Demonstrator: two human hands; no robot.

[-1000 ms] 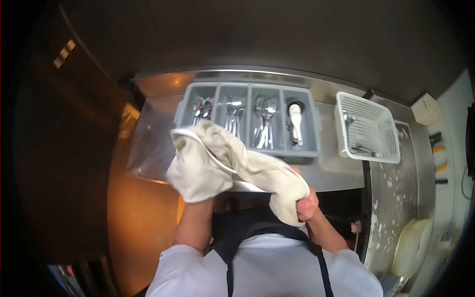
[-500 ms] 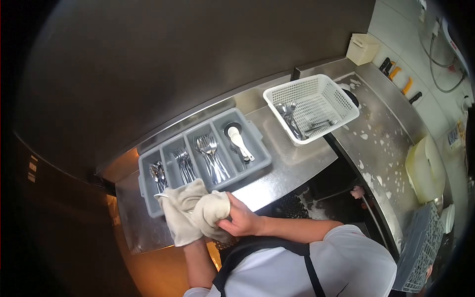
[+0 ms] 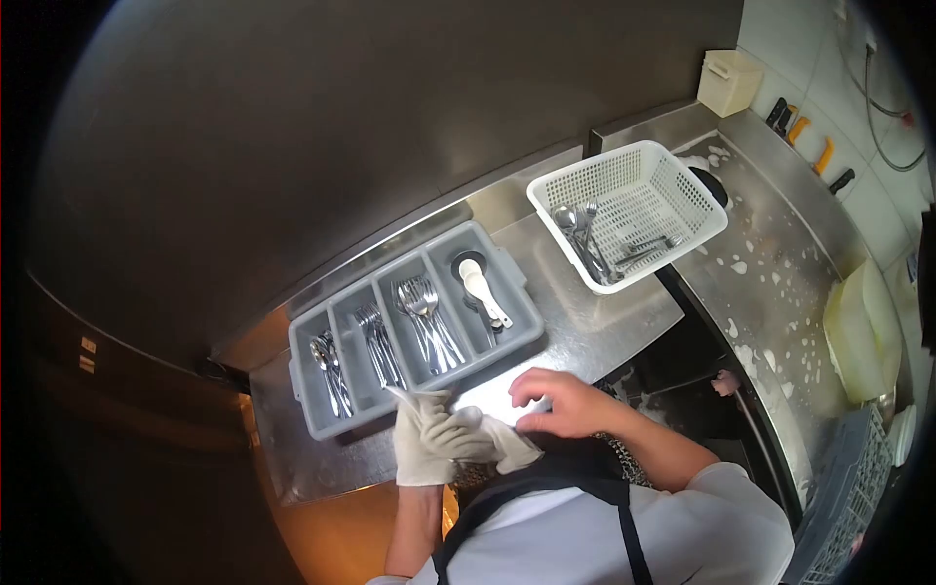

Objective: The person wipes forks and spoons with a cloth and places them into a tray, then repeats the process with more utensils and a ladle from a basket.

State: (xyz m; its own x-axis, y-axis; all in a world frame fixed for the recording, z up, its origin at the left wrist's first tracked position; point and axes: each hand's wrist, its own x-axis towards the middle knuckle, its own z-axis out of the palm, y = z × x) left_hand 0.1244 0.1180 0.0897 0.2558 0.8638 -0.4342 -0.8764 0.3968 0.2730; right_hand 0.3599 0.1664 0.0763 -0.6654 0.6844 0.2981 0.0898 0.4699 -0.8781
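My left hand (image 3: 444,434) wears a beige cloth glove and is closed, held in front of the tray. A shiny rounded bowl of a spoon (image 3: 471,416) peeks out of its grip, with a beige cloth (image 3: 515,450) hanging to the right. Bare and with curved fingers apart, my right hand (image 3: 565,404) is just right of the cloth and holds nothing. Beyond both hands lies a grey cutlery tray (image 3: 531,317) with spoons (image 3: 331,375) at the left, forks (image 3: 378,346), more forks and spoons (image 3: 427,327), then white spoons (image 3: 480,291) at the right.
A white perforated basket (image 3: 673,180) with loose spoons and forks stands at the back of the steel counter (image 3: 604,322). Right of it is a wet, sudsy steel surface (image 3: 760,292) with a yellowish container (image 3: 863,331). Knives (image 3: 840,181) hang along the wall; a grey rack (image 3: 848,487) sits lower right.
My right hand has let go of the beige cloth and moved right, its fingers opening. My gloved left hand has turned and shifted right, so the spoon's bowl shows. The view has tilted slightly.
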